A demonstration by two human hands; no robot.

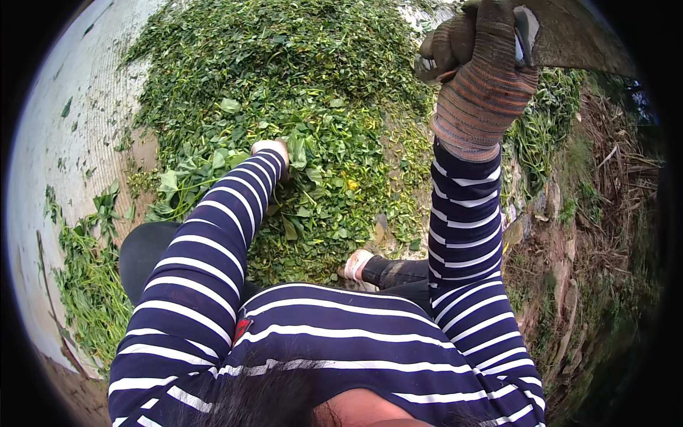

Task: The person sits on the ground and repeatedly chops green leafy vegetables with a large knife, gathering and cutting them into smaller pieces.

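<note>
My right hand [480, 69], in a striped knit work glove, is raised at the upper right and closed around the handle of a wide-bladed knife [581, 40], whose dark blade points right. Low at centre-left is my left hand [273, 148]; its cuff shows, while the fingers are hidden by leaves. Against it lies a bunch of long-stemmed leafy greens [200, 179], its stems running left from the hand. A big heap of chopped green leaves and stems [283, 64] spreads in front of me and around the hand.
Uncut vines [90, 283] lie on the pale ribbed concrete [90, 101] at left. More greens [539, 139] hang at the right edge, beside stones and dry stalks [619, 160]. My foot [356, 264] rests at the near side of the chopped pile.
</note>
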